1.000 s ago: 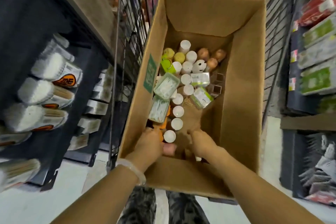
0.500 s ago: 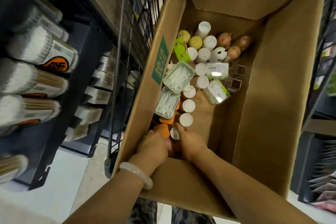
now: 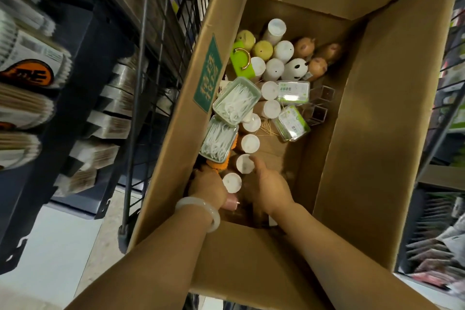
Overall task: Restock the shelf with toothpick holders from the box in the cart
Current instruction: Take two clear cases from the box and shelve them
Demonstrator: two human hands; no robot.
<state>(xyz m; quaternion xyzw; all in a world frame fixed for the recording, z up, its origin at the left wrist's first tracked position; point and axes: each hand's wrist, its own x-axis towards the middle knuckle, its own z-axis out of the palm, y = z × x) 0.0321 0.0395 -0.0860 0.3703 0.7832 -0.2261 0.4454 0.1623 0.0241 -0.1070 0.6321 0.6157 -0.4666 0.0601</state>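
While many holders remain unshelved, the tall cardboard box (image 3: 352, 133) in the wire cart (image 3: 161, 33) holds round white-capped toothpick holders (image 3: 250, 143); the left hand (image 3: 207, 186) curls round a pink one, the right hand (image 3: 266, 184) touches another, fingers relaxed

Bare forearms, no sleeves. Pale white bangle (image 3: 198, 211) on left wrist, lower centre. Dark patterned trousers (image 3: 192, 301) glimpsed at bottom edge.
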